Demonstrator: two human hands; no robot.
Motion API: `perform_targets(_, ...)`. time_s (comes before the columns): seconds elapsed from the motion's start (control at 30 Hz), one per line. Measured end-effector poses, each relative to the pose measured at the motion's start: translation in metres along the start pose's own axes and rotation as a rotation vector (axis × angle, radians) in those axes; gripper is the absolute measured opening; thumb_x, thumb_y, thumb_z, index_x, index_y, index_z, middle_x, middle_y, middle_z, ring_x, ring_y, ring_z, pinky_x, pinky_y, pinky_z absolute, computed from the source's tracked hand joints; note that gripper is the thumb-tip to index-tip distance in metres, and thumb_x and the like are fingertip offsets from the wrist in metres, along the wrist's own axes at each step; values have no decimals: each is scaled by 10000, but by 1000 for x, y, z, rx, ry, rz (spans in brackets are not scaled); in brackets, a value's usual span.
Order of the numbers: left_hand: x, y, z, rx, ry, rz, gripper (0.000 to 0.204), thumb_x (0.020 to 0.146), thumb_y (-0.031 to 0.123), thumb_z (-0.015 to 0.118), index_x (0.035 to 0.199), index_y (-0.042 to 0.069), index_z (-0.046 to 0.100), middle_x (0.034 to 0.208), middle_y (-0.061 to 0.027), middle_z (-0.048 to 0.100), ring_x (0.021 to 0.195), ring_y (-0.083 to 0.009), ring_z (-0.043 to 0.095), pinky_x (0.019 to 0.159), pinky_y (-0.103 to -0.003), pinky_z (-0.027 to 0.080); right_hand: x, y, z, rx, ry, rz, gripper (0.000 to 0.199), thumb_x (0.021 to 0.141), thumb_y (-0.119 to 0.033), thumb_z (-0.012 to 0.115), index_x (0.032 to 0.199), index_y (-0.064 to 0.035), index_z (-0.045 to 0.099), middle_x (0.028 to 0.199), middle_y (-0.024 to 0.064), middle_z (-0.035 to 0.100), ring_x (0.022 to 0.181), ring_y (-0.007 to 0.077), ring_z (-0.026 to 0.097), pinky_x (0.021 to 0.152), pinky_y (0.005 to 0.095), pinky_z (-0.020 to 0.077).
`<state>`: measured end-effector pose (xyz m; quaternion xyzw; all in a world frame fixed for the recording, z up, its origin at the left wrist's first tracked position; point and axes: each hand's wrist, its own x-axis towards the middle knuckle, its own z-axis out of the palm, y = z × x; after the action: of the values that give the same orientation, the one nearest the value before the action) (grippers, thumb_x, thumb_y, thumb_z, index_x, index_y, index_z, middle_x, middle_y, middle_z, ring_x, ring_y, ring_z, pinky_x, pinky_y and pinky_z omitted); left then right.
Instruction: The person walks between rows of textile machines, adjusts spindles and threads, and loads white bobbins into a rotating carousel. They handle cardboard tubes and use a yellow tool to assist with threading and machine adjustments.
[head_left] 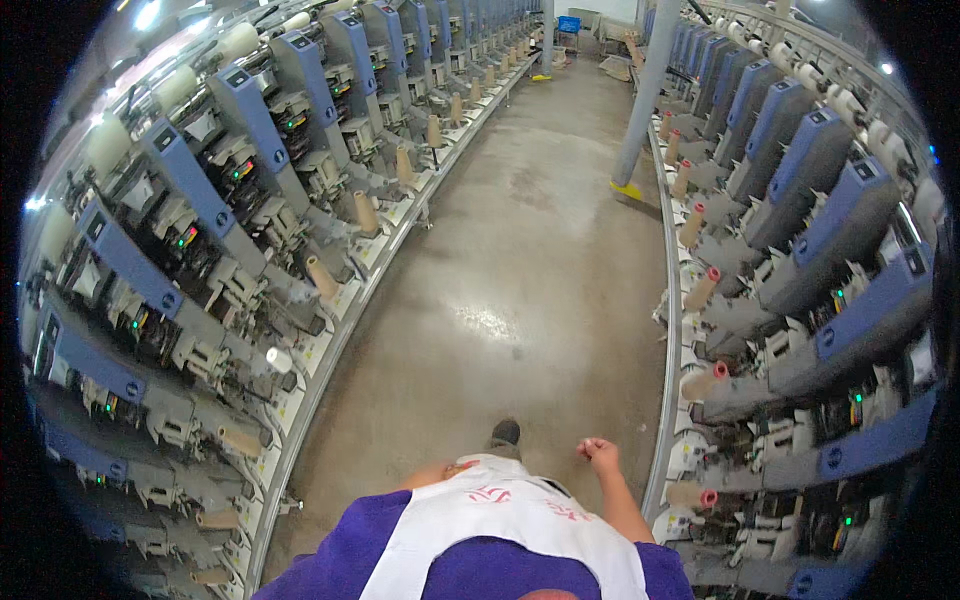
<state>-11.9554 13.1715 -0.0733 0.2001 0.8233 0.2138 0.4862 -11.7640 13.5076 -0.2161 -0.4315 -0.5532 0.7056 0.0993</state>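
Note:
I am walking down an aisle between two long rows of blue and grey yarn winding machines. My right hand [598, 455] swings at my side with its fingers curled shut, holding nothing, close to the right machine row's rail [668, 400]. My left hand is hidden behind my white and purple shirt [500, 530]; only a bit of the left forearm [430, 475] shows. One dark shoe [505, 434] steps ahead on the concrete floor [520, 280].
Left machine row [200, 260] carries tan paper cones [322, 277] on pegs; right row [820, 250] holds cones with pink tips [703, 288]. A grey pillar [645, 95] with a yellow base stands at the right rail. Boxes and a blue bin [569, 24] sit at the aisle's far end.

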Motion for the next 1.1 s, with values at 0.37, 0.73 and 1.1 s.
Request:
perform_targets(0.37, 255, 194, -185, 793, -191, 241, 406, 855, 440, 477, 973, 107, 677, 975, -138, 658, 911, -346, 619, 758, -452, 490, 153, -32, -141, -1176, 121, -48, 311, 743, -458, 574, 832, -185, 693, 843, 34, 673, 772, 268, 637, 687, 398, 495)
perform_targets(0.73, 447, 274, -306, 442, -230, 110, 387, 824, 345, 507, 959, 16, 661, 901, -181, 661, 824, -358, 633, 709, -451, 484, 532, -115, -217, -1449, -36, -83, 188, 804, -284, 554, 860, -129, 643, 782, 119, 648, 679, 253, 613, 538, 384, 485)
perform_targets(1.1, 525, 374, -528, 239, 145, -2, 321, 825, 327, 525, 983, 79, 652, 870, -163, 656, 796, -348, 621, 691, -462, 469, 843, -495, 109, -269, -176, 61, 230, 915, -191, 467, 910, -12, 612, 722, 69, 626, 615, 146, 597, 533, 267, 470)
